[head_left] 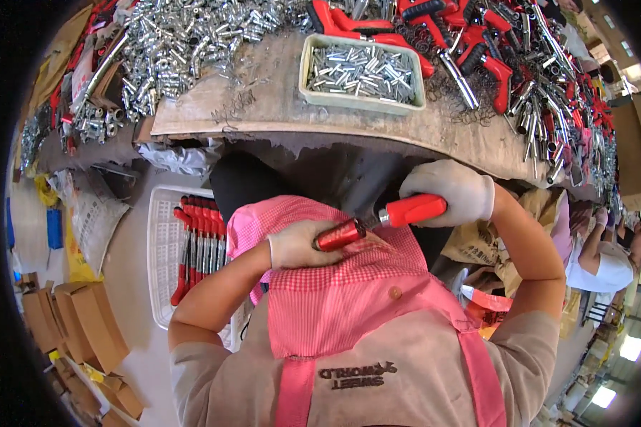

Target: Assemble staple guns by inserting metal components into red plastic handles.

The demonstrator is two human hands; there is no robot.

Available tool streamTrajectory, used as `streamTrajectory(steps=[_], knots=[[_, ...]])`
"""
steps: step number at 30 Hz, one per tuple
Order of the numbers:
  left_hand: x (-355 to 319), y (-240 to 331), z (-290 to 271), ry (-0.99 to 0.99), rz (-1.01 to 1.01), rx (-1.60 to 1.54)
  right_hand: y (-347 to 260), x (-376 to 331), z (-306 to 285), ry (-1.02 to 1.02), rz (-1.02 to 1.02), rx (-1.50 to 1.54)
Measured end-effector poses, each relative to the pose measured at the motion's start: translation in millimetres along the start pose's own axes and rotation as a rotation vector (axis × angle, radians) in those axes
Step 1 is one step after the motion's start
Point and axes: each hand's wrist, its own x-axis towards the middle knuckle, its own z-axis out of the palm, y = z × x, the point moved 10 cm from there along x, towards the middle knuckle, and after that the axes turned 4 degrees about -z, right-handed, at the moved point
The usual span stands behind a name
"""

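Worn board tops the table (pixel 192 112), with metal fittings (pixel 164 64) heaped toward its far left corner, loose red handles (pixel 501 85) piled toward its right edge and a pale tray (pixel 363 105) of silvery pins (pixel 363 71) near the middle of its near edge. Short of that edge, over the pink apron (pixel 335 313), are the two pieces in hand: the gloved left hand (pixel 299 245) curls around a dark-ended red grip (pixel 340 234), and the gloved right hand (pixel 452 191) is wrapped around a bright red handle (pixel 417 209). Good handling probably means keeping both in line, the left braced firmly, the right guiding evenly, fingertips clear of the gap. The bright red handle looks smooth, with a silvery collar (pixel 384 217) at its inner end; the dark-ended red grip is glossy, partly hidden by the glove. Whether they touch, I cannot tell.
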Motion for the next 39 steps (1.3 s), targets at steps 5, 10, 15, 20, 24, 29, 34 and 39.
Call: streamTrajectory(steps=[5, 10, 15, 20, 24, 29, 34, 39], knots=[[8.2, -15.0, 28.7, -0.187, 0.087, -0.003, 8.9, -1.9, 48.4, -0.165, 0.044, 0.115], [14.2, -22.8, 33.3, -0.255, 0.027, -0.063, -10.7, 2.8, 32.1, 0.020, -0.199, -0.149], [15.4, -0.2, 36.0, -0.284, 0.177, -0.196, 7.0, -4.6, 63.9, -0.279, 0.115, 0.226], [18.9, -14.5, 47.2, -0.359, 0.116, -0.257, -34.8, 6.2, 51.1, 0.042, -0.406, -0.386], [18.1, -11.5, 46.5, -0.373, 0.058, -0.294, -62.8, 0.9, 55.1, 0.037, -0.730, -0.644], [18.3, -24.3, 44.6, -0.371, -0.010, -0.057, -31.0, 9.1, 53.7, 0.062, -0.433, -0.402], [3.9, 19.5, -19.9, 0.193, -0.078, 0.599, 40.3, -20.0, 110.2, 0.009, 0.512, 0.985], [-42.8, 123.7, -73.7, 0.894, 0.641, 1.333, 4.8, 19.1, 141.7, 0.072, 0.277, 2.464]])
